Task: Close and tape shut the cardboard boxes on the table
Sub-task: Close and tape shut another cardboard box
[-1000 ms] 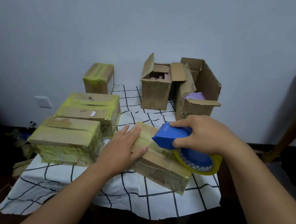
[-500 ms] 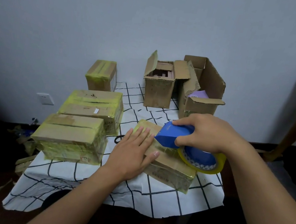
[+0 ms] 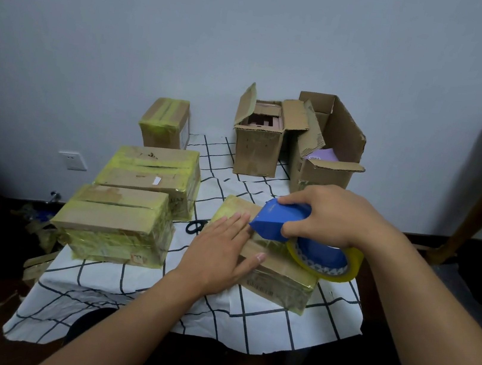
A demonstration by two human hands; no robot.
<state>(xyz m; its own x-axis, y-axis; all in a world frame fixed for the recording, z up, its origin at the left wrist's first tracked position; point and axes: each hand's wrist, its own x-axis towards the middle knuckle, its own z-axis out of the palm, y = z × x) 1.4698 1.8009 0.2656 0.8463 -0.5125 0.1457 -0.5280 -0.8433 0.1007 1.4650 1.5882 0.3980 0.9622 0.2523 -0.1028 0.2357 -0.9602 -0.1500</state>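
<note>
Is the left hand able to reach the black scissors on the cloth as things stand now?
Probably yes. The left hand lies flat on the box being taped and holds nothing, and the scissors lie close by, just left of that box, on the cloth. Only their handles show; nothing visibly blocks the way.

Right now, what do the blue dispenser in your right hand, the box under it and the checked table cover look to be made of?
Blue dispenser: probably moulded plastic, smooth and evenly coloured with crisp edges.
Box: brown corrugated cardboard, matte, wrapped in glossy yellowish tape that catches light.
Table cover: thin white sheet with black grid lines; its creases and draped edge suggest cloth, though paper or plastic film is possible.
</note>
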